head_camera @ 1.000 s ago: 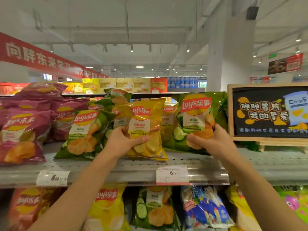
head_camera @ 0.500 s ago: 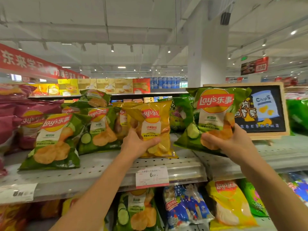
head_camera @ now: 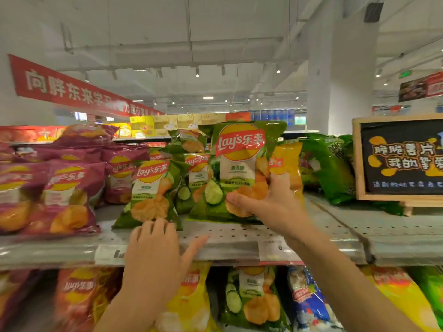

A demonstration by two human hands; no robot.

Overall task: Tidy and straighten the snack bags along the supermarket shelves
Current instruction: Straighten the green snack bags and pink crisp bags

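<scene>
Gripping green cucumber bag [head_camera: 242, 168] upright on shelf [head_camera: 335, 226], right hand [head_camera: 271, 207]; left hand [head_camera: 155, 255] spread, holding nothing, near shelf edge.

At frame centre the right hand [head_camera: 271, 207] grips an upright green chip bag [head_camera: 239, 164] on the shelf [head_camera: 359, 236], while the left hand [head_camera: 155, 255], fingers spread, reaches toward another green bag [head_camera: 151, 195] at centre left.

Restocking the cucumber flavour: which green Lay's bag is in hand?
The tallest, upright green bag, gripped low by the right hand; other green bags sit untouched beside it.
</scene>
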